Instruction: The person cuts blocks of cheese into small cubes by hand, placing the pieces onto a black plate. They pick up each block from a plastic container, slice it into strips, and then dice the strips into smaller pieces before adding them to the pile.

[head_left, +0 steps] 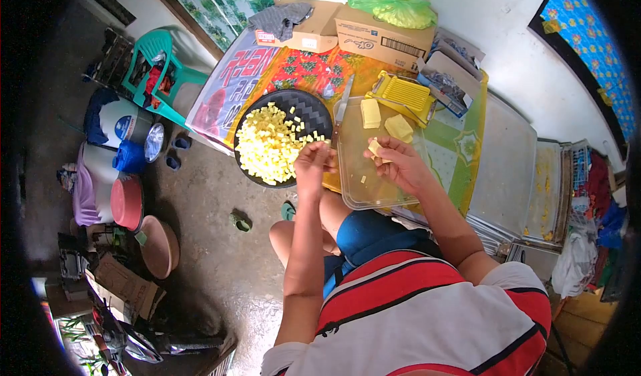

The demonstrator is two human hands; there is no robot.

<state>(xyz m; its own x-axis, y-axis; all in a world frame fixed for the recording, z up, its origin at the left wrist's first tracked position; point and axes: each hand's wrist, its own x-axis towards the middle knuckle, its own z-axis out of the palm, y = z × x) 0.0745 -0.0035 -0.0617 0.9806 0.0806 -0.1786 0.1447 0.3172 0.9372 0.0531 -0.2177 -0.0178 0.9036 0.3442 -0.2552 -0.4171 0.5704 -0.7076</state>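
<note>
My right hand point(400, 161) is closed on a pale yellow piece point(378, 150), above a clear plastic tray point(360, 192). My left hand point(314, 165) has its fingers pinched together at the right rim of a round black tray point(308, 105); what they hold, if anything, is too small to make out. Heaped in the black tray are many small yellow cubes point(267, 145). Two larger yellow blocks, one upright-looking block point(370, 113) and another block point(398, 128), lie in the clear tray. Between the trays rests a knife point(344, 100), its blade pointing away from me.
A yellow slotted rack point(404, 95) stands at the clear tray's far end. Behind are cardboard boxes point(384, 39), a green plastic bag point(390, 2) and a smaller open box point(451, 75). Left on the floor side are a green chair point(160, 75) and basins point(160, 246).
</note>
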